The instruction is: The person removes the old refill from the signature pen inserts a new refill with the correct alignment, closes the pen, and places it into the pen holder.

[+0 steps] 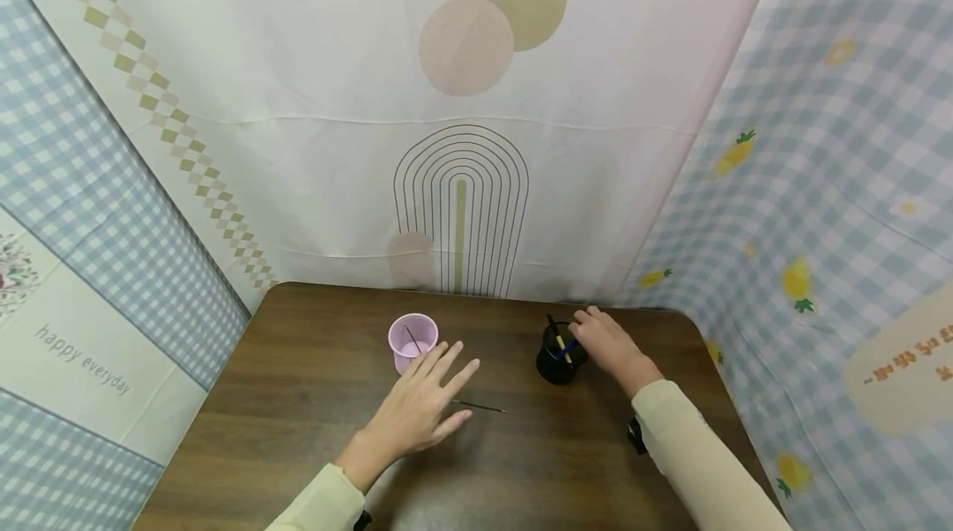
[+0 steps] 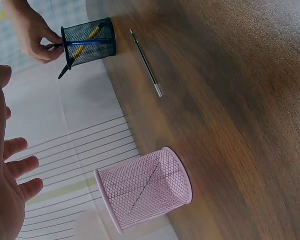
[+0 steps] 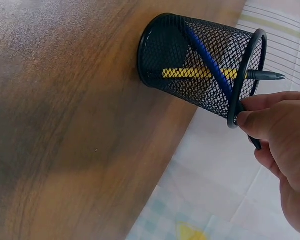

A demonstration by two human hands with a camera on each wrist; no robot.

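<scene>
My right hand (image 1: 606, 342) is at the rim of a black mesh pen holder (image 3: 160, 45). Its thumb and fingers pinch the dark upper end of a blue pen (image 3: 206, 54), which leans inside the holder. A yellow pen (image 3: 185, 73) with a dark tip stands in there too. My left hand (image 1: 417, 415) hovers over the table with fingers spread, holding nothing. Just beyond it stands a pink mesh pen holder (image 2: 140, 212) with a thin dark stick inside. A slim pen refill (image 2: 148, 67) lies on the table between the two holders, partly behind the left hand in the head view.
Both holders stand upright on a brown wooden table (image 1: 298, 382), toward its back edge. A white patterned cloth (image 1: 328, 184) hangs behind the table. Blue checked cloths hang at the left (image 1: 89, 184) and right (image 1: 744, 233).
</scene>
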